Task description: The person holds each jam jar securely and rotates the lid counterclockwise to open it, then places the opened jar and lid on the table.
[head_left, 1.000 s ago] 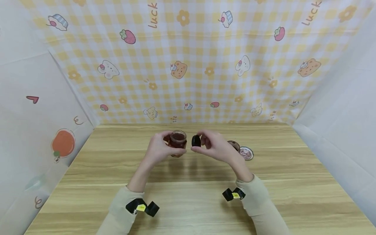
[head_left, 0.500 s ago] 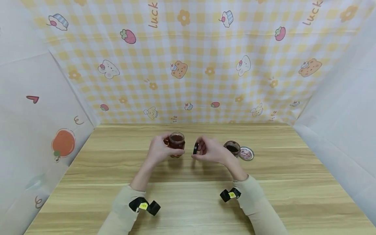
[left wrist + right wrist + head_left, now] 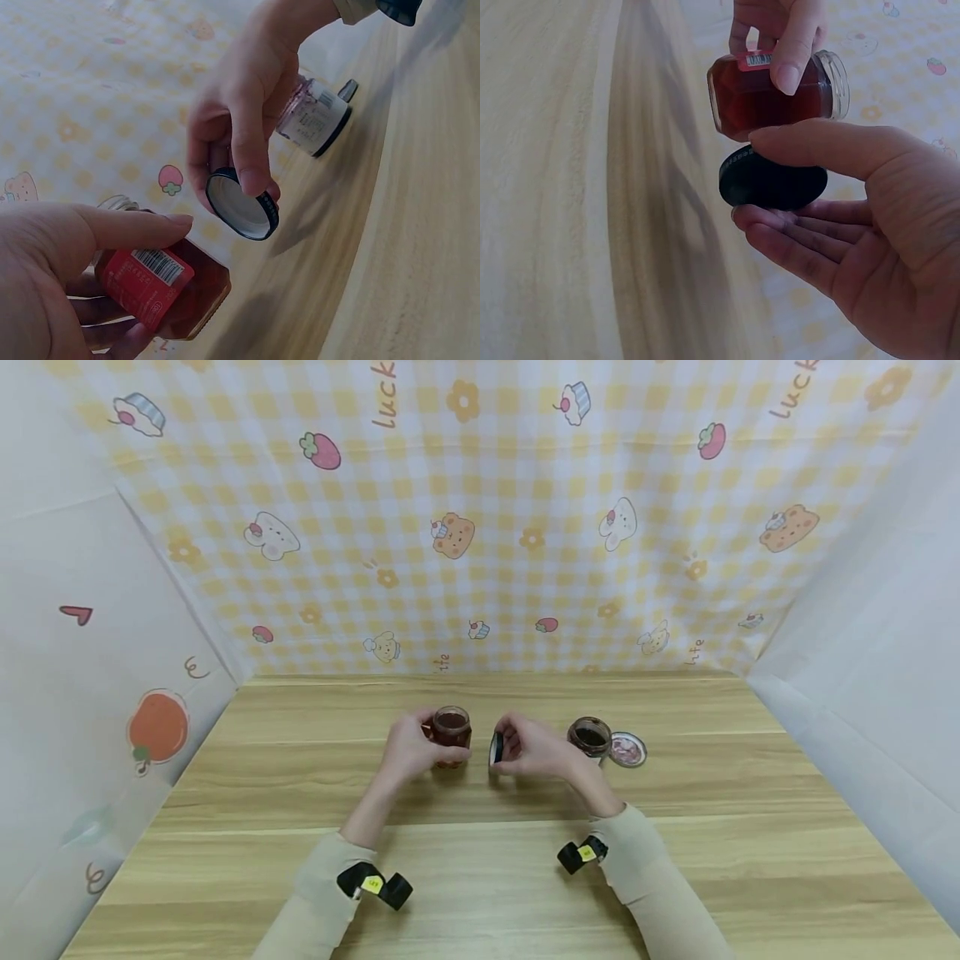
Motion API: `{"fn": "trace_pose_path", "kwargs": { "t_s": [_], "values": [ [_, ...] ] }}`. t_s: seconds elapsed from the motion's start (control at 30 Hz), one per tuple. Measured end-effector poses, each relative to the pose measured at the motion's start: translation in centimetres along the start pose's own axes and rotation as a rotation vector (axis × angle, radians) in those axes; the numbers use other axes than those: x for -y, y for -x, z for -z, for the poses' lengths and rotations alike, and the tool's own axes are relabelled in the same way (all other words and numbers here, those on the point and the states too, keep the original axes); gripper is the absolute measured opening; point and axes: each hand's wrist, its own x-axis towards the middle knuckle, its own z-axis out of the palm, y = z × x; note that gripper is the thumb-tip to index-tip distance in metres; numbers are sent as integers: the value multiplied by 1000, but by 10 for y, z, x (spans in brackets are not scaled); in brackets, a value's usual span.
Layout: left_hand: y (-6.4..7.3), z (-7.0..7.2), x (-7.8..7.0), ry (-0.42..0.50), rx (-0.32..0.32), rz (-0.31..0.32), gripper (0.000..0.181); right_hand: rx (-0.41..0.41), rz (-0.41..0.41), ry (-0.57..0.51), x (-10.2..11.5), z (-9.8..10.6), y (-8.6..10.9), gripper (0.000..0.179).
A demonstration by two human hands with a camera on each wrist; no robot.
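Note:
My left hand (image 3: 408,749) grips a glass jar (image 3: 452,732) of dark red contents, its mouth uncovered and upright. A red label (image 3: 150,283) with a barcode shows on the jar's side in the left wrist view. To the right of the jar, my right hand (image 3: 531,747) pinches a black lid (image 3: 772,180) by its rim, thumb on one side and fingers on the other. The lid stands on edge, its pale inside (image 3: 241,208) turned toward the jar, with a gap between them. The jar seems just above or on the table; I cannot tell which.
A second uncovered jar (image 3: 590,737) with dark contents and a pale label stands on the wooden table (image 3: 480,877), behind my right wrist. Against its right side lies a round patterned lid (image 3: 627,749). A checked cloth (image 3: 495,485) hangs behind the table.
The jar and my left hand have come down slightly. My right hand has lowered the black lid and turned it from showing its dark top to showing its pale inside edge.

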Motion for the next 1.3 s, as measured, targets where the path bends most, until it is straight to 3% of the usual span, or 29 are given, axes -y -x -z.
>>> {"fn": "trace_pose_path", "kwargs": {
  "t_s": [0.37, 0.77, 1.3],
  "values": [
    [-1, -6, 6, -14, -1, -15, 50, 8, -41, 22, -6, -8, -1, 50],
    [-2, -7, 10, -12, -7, 14, 55, 30, -90, 0, -8, -3, -1, 45],
    [-4, -10, 17, -1, 12, 13, 58, 24, -57, 240, -14, -9, -1, 41]
  ]
}}
